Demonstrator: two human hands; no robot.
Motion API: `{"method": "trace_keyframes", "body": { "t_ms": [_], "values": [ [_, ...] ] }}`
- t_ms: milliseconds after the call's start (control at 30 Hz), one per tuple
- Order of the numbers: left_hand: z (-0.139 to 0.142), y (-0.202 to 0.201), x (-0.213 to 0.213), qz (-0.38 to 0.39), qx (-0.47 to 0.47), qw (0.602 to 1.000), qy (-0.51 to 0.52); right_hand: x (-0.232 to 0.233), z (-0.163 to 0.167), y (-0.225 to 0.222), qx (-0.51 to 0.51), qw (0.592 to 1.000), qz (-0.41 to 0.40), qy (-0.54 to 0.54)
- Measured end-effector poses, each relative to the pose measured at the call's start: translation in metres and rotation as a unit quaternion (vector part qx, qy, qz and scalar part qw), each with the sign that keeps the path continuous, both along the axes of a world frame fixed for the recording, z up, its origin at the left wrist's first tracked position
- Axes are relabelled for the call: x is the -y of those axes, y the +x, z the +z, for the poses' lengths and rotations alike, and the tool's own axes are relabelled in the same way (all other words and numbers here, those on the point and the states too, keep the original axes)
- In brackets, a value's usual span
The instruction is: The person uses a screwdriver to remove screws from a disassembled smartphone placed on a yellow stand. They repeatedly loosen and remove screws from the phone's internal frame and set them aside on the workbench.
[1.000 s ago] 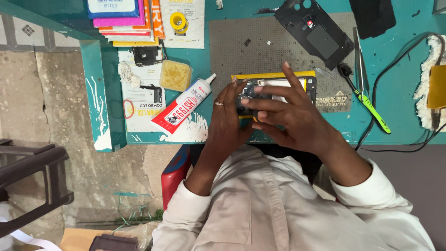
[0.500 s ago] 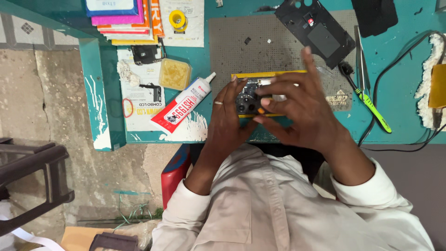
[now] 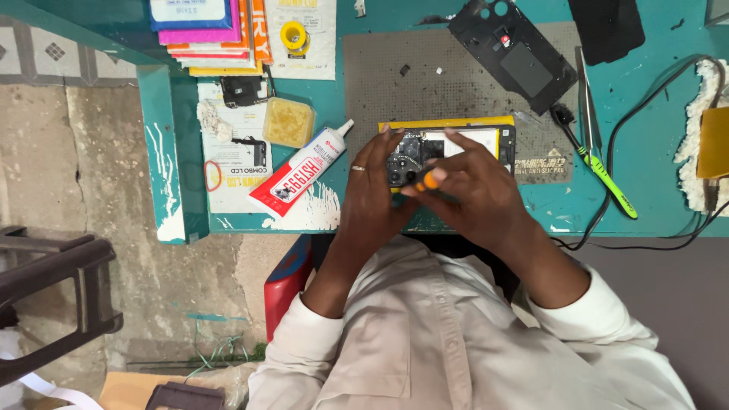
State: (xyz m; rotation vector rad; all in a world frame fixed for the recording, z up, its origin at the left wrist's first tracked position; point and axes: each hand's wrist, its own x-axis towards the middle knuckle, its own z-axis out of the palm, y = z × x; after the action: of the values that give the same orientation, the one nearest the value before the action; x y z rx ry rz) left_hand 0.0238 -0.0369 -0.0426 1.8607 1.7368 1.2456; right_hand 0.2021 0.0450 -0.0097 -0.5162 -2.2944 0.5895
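Fingers of right hand (image 3: pixel 474 190) pinch my orange-handled screwdriver (image 3: pixel 425 181); left hand (image 3: pixel 376 190) grips opened phone (image 3: pixel 448 144) — back cover (image 3: pixel 512 53) off, board work unfinished.

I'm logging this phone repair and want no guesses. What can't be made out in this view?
Head view only:
- Screwdriver tip: hidden by the right hand.
- Phone near edge: covered by both hands; left hand hides its left side.
- Screws and board parts: too small to tell.
- Black panel and yellow block: cut off by the frame edges.
- Cable ends: out of view.
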Motion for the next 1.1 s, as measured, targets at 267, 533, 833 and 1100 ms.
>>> {"method": "trace_keyframes", "body": {
  "t_ms": [267,533,833,1100],
  "values": [
    [0.05,0.001,-0.028,-0.033,-0.088,0.995,0.017,0.01,-0.041,0.061,-0.4,0.852,-0.304,-0.147],
    [0.027,0.009,-0.159,-0.102,-0.145,0.983,0.049,0.013,-0.083,0.094,-0.451,0.807,-0.328,-0.196],
    [-0.015,0.05,-0.221,-0.103,-0.211,0.969,0.083,0.012,-0.084,0.098,-0.404,0.842,-0.303,-0.191],
    [-0.028,0.074,-0.229,-0.096,-0.222,0.966,0.088,0.012,-0.082,0.096,-0.4,0.847,-0.28,-0.208]
  ]
}}
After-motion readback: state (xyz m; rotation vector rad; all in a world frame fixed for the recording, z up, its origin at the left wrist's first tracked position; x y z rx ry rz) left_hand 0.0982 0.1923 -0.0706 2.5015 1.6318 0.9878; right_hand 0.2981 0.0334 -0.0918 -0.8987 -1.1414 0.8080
